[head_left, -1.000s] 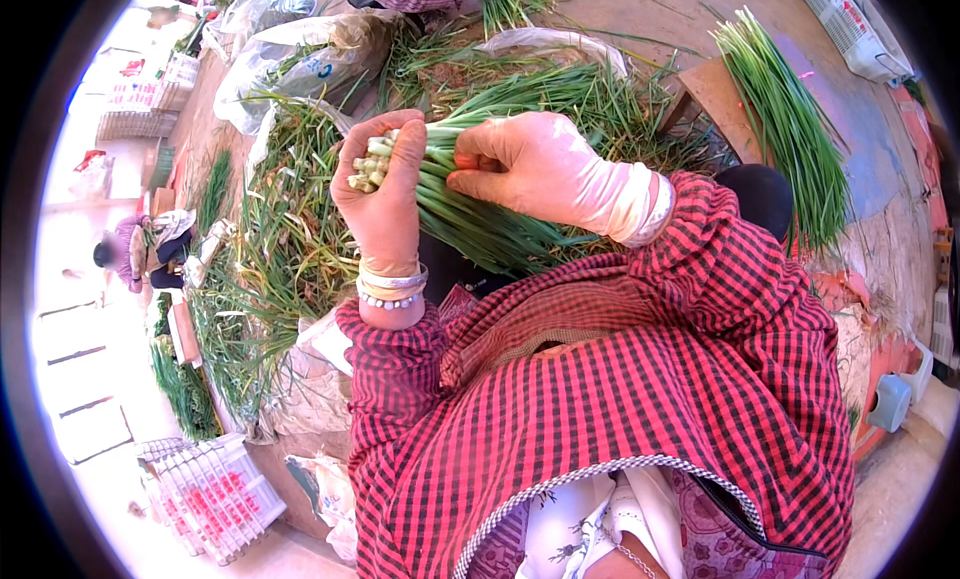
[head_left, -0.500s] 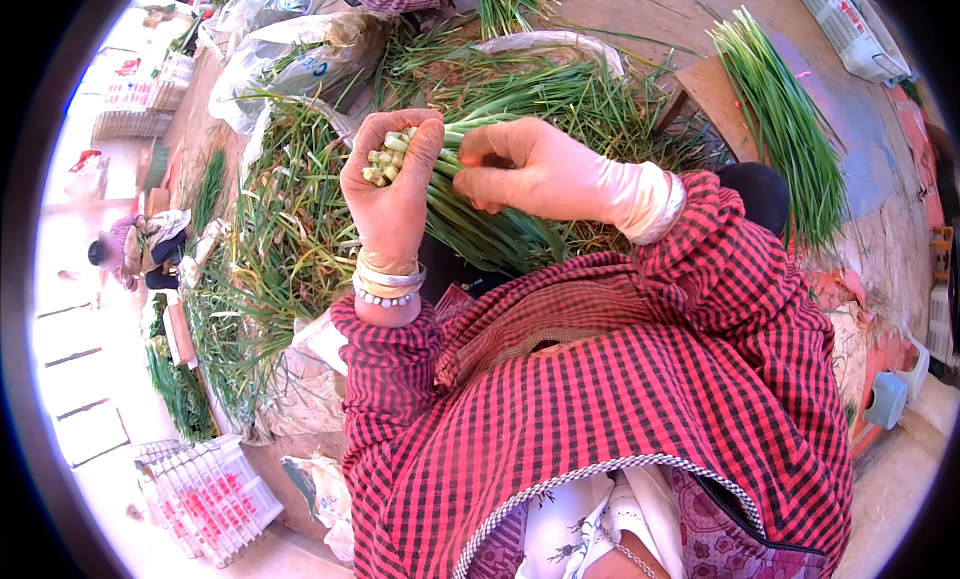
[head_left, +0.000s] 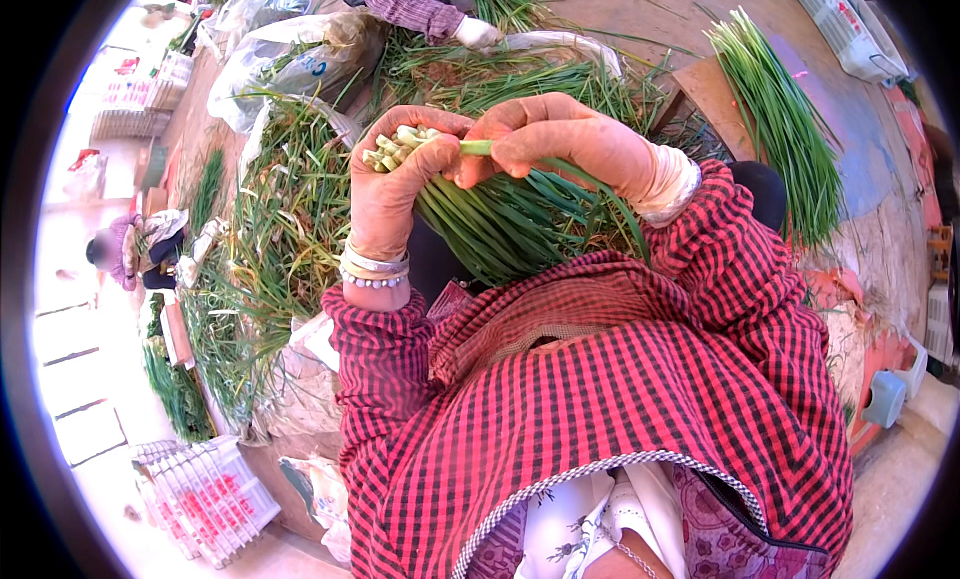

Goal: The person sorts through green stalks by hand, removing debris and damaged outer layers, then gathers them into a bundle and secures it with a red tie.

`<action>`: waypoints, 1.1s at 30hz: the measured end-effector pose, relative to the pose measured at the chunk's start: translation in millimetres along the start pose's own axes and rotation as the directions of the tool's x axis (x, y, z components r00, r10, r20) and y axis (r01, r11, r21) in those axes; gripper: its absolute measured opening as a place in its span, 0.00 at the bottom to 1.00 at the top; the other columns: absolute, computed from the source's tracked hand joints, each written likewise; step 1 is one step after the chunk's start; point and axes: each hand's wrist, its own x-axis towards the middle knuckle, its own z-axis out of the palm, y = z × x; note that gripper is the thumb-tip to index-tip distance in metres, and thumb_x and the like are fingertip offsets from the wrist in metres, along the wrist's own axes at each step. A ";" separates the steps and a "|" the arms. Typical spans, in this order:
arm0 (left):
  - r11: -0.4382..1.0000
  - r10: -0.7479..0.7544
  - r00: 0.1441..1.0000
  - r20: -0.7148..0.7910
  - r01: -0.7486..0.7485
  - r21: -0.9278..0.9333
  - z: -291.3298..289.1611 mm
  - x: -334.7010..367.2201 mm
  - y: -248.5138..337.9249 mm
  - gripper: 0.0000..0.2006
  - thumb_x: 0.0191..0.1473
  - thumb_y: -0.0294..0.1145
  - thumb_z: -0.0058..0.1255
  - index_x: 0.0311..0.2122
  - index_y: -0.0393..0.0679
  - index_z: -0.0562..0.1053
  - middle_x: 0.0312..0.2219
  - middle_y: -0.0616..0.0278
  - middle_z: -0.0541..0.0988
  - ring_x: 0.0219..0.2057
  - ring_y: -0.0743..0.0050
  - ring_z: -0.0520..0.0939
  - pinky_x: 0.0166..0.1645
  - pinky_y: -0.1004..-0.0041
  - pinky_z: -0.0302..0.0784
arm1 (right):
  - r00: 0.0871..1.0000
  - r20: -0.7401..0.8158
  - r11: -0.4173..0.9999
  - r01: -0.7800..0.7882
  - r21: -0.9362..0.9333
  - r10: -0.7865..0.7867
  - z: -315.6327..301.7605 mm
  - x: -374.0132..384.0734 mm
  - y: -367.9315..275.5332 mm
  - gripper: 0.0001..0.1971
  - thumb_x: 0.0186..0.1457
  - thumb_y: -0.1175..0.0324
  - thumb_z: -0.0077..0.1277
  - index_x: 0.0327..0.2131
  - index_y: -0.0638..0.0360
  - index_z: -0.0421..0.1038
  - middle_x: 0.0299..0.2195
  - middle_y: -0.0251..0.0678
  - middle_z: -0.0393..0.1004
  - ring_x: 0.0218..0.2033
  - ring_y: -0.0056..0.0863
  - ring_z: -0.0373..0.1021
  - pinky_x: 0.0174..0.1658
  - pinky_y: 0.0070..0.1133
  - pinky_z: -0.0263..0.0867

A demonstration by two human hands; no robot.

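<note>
Behind your fingers, the brown floor carries a heap of loose green leaves, which spreads out to their left too, with a clear plastic bag beyond it. Your left hand has its fingers curled around a bunch of green stalks; the pale ends poke out above those fingers, and the leaves hang below and right. Your right hand pinches a single stalk between thumb and fingers, just beside the left thumb. Well right of your fingers, another green bunch lies partly on a wooden board.
</note>
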 end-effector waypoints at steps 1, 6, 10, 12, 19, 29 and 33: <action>1.000 -0.007 1.000 -0.018 0.007 0.028 -3.2 -1.4 -0.9 0.08 0.54 0.26 0.56 0.38 0.37 0.76 0.35 0.59 0.82 0.35 0.77 0.80 0.43 0.75 0.76 | 1.000 -0.015 0.998 0.002 0.064 -0.001 -1.3 0.4 1.3 0.09 0.58 0.65 0.50 0.31 0.63 0.72 0.37 0.36 0.78 0.38 0.20 0.69 0.45 0.16 0.63; 0.968 0.180 0.970 -0.163 -0.145 0.206 -25.8 3.4 3.3 0.09 0.54 0.30 0.56 0.38 0.37 0.76 0.34 0.57 0.81 0.35 0.76 0.80 0.44 0.73 0.76 | 0.981 -0.094 0.986 0.169 0.006 -0.168 -18.4 -11.8 -22.5 0.13 0.61 0.66 0.45 0.24 0.62 0.65 0.35 0.45 0.77 0.39 0.33 0.74 0.47 0.26 0.71; 0.975 0.122 0.725 -0.678 -0.215 -0.054 -90.0 -13.8 10.2 0.10 0.56 0.34 0.55 0.38 0.37 0.76 0.36 0.55 0.81 0.36 0.68 0.82 0.44 0.69 0.79 | 0.922 -0.287 0.940 0.176 -0.293 -0.262 -52.9 -46.5 -42.9 0.11 0.60 0.63 0.48 0.29 0.61 0.70 0.35 0.41 0.76 0.40 0.30 0.74 0.47 0.24 0.70; 0.971 0.075 0.703 -0.707 -0.212 -0.109 -125.3 -26.8 9.2 0.14 0.56 0.35 0.55 0.41 0.35 0.75 0.38 0.51 0.80 0.38 0.63 0.82 0.44 0.66 0.81 | 0.876 -0.403 0.902 0.078 -0.426 -0.266 -78.9 -62.7 -42.3 0.11 0.59 0.62 0.49 0.32 0.62 0.71 0.36 0.40 0.76 0.40 0.29 0.74 0.48 0.23 0.69; 0.982 0.093 0.508 -0.856 -0.188 -0.005 -158.6 -74.7 -16.3 0.19 0.63 0.37 0.40 0.50 0.32 0.71 0.44 0.47 0.78 0.44 0.58 0.80 0.48 0.62 0.79 | 0.755 -0.555 0.669 -0.214 -0.712 -0.349 -108.6 -79.7 27.2 0.17 0.59 0.60 0.54 0.42 0.68 0.74 0.34 0.33 0.77 0.36 0.23 0.72 0.44 0.20 0.68; 0.954 -0.191 0.347 -0.918 -0.155 -0.257 -204.3 -127.2 -69.9 0.21 0.60 0.47 0.44 0.51 0.44 0.73 0.47 0.56 0.78 0.46 0.55 0.79 0.48 0.53 0.76 | 0.862 -0.496 0.828 -0.202 -0.524 -0.104 -80.9 -77.8 43.7 0.13 0.59 0.63 0.55 0.38 0.64 0.77 0.33 0.30 0.79 0.35 0.15 0.71 0.42 0.17 0.67; 0.958 -0.229 0.259 -0.938 -0.111 -0.264 -200.5 -132.0 -82.3 0.21 0.60 0.49 0.44 0.50 0.46 0.74 0.47 0.57 0.78 0.46 0.55 0.79 0.47 0.52 0.76 | 0.870 -0.471 0.832 -0.147 -0.536 -0.150 -70.0 -62.7 40.9 0.11 0.57 0.65 0.56 0.38 0.62 0.77 0.32 0.30 0.78 0.35 0.16 0.71 0.43 0.17 0.67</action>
